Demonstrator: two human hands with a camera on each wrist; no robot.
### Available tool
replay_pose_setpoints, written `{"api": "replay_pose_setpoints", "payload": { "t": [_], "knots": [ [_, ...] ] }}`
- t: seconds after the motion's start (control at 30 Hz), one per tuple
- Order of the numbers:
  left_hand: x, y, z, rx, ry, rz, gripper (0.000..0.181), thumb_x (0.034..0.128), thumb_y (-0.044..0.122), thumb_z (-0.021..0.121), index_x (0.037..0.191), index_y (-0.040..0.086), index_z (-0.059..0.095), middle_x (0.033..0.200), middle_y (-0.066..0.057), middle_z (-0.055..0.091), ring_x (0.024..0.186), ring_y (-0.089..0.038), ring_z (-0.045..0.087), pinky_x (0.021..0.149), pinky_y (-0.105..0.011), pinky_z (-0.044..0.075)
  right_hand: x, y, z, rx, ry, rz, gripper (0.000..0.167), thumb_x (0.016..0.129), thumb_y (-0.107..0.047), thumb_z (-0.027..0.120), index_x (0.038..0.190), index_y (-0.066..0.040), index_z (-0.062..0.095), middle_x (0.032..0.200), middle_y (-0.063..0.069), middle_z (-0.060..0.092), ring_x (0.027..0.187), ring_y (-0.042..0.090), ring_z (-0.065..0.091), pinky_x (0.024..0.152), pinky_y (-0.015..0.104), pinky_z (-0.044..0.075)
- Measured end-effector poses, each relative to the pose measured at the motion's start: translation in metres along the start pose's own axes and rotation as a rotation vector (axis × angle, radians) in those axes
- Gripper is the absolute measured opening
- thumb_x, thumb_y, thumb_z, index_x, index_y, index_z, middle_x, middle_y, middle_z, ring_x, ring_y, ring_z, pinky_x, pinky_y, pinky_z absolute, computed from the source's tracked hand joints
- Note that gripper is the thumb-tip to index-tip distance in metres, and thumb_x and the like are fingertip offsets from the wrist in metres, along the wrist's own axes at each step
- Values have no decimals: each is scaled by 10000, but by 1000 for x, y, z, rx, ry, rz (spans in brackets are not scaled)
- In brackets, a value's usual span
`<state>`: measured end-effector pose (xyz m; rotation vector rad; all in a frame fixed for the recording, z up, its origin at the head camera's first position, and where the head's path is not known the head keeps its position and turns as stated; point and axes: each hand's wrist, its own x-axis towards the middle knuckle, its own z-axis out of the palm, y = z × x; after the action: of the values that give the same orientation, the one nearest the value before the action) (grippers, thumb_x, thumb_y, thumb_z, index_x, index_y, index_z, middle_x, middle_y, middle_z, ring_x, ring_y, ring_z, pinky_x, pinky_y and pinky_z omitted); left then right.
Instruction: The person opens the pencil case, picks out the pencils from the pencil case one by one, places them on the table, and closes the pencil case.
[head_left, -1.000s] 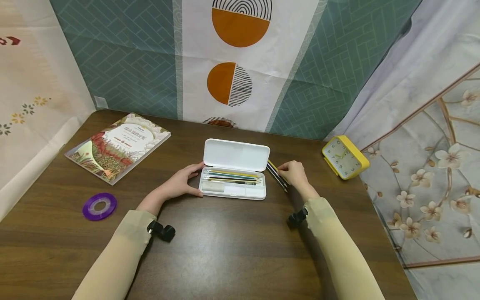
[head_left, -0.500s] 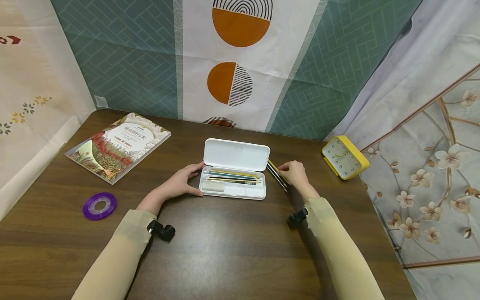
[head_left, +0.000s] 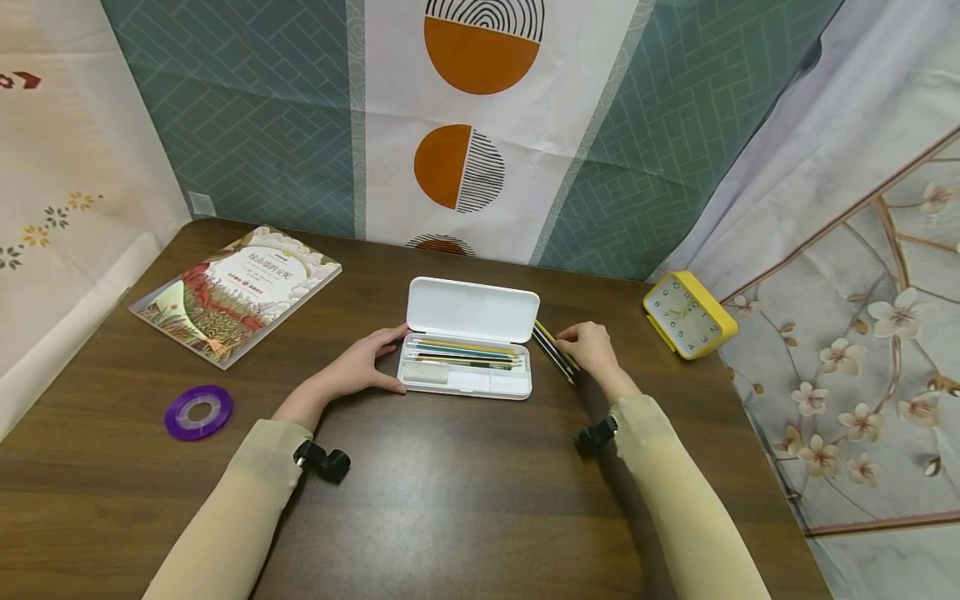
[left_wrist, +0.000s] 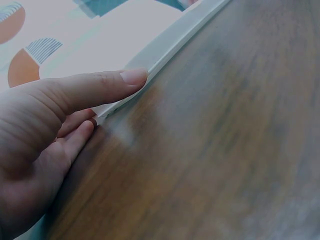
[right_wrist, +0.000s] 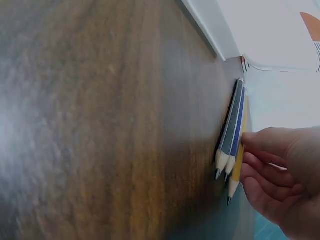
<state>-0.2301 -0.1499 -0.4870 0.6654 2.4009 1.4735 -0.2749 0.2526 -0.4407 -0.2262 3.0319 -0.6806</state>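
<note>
A white pencil case [head_left: 474,310] lies with its lid up on the table. Several pencils [head_left: 465,353] lie lengthwise inside it, above a pale block [head_left: 426,372] in the front left compartment. My left hand [head_left: 352,367] grips the case's left end, the thumb against its front edge in the left wrist view. To the right of the case, my right hand [head_left: 592,350] pinches a yellow pencil [right_wrist: 238,170] between thumb and fingers. A dark pencil [right_wrist: 229,130] and a blue pencil [right_wrist: 239,124] lie close beside it, tips toward me.
A picture book [head_left: 240,292] lies at the back left, with a purple ring-shaped disc [head_left: 177,414] in front of it. A yellow alarm clock [head_left: 690,314] stands at the right. Patterned cloth [head_left: 262,125] hangs behind the wooden table [head_left: 450,508].
</note>
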Motion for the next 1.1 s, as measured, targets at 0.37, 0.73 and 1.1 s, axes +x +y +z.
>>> {"api": "replay_pose_setpoints", "payload": {
  "t": [0.37, 0.73, 1.1],
  "knots": [
    [1, -1, 0, 4, 1, 10, 1056, 701, 144, 889, 1542, 26, 262, 1570, -207, 294, 1450, -352, 288, 1188, -481, 338, -1, -20, -20, 27, 163, -47, 191, 899, -180, 689, 983, -31, 774, 959, 151, 751, 849, 292, 688, 732, 432, 584],
    [-1, 2, 0, 6, -5, 15, 1072, 698, 160, 892, 1546, 26, 250, 1568, -209, 296, 1447, -353, 290, 1183, -490, 343, -2, -83, -35, 105, 370, -278, 116, 882, -74, 692, 946, -4, 759, 894, 148, 711, 785, 276, 662, 714, 396, 605],
    [-2, 4, -1, -4, -7, 8, 1067, 701, 151, 889, 1544, 16, 249, 1575, -203, 288, 1450, -350, 287, 1185, -486, 342, 6, -120, -6, 104, 273, -380, 116, 877, -93, 713, 949, -17, 764, 907, 119, 718, 830, 244, 672, 749, 349, 607]
  ]
}}
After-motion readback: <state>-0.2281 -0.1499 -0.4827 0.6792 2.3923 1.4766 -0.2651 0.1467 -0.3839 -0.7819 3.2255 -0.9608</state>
